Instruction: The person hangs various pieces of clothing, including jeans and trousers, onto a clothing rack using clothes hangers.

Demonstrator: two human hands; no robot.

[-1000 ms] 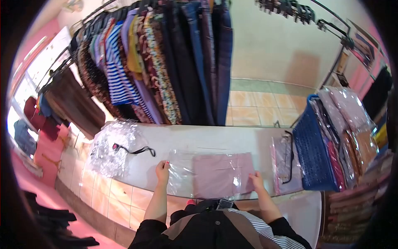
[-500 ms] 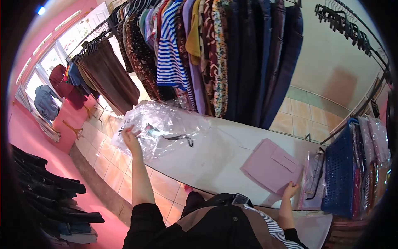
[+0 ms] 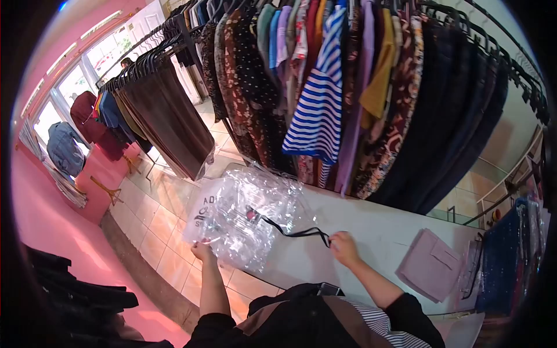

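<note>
— Where are your hands right now?

— Your left hand sits at the lower left of centre, fingers pinched on the near edge of the clear plastic bags, a crinkled stack with dark printed lettering on its left side. Your right hand is lower centre, curled loosely over the end of the black strap; you cannot tell whether your fingers actually close on it or only rest on it.

— And where do the bags lie?

— They rest on the left end of the white counter, partly hanging past its near edge above the tiled floor. The strap runs from the middle of the stack to the right, ending at your right hand.

— What else is on the counter?

— A folded lilac garment lies at the lower right, well apart from the bags. Just right of it stands a blue basket. Behind the counter, across the top of the frame, hangs a rack of clothes, a blue-and-white striped top among them.
</note>
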